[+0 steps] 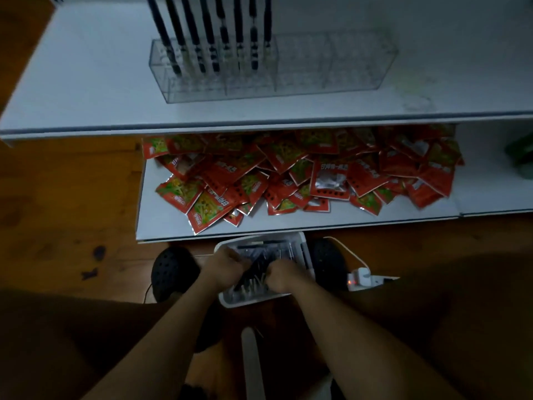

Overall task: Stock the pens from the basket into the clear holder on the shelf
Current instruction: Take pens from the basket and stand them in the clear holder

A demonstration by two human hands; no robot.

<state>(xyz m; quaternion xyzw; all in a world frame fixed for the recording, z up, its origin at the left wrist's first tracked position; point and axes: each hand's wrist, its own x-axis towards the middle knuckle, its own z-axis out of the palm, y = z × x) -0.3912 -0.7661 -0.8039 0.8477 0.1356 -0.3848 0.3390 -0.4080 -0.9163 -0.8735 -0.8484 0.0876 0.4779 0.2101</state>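
A white basket (305, 255) sits on the floor between my feet, filled with several dark pens (256, 272). My left hand (223, 265) and my right hand (281, 274) are both inside it, fingers curled around a bunch of pens. On the upper white shelf (86, 90) stands the clear holder (331, 64). Several black pens (210, 36) stand upright in its left part; its right part holds none.
The lower shelf (161, 226) carries a heap of red snack packets (302, 171). A white power strip (363, 280) with a cable lies on the wooden floor right of the basket. My black shoes (170, 269) flank the basket. A white bar (252, 362) runs below the basket.
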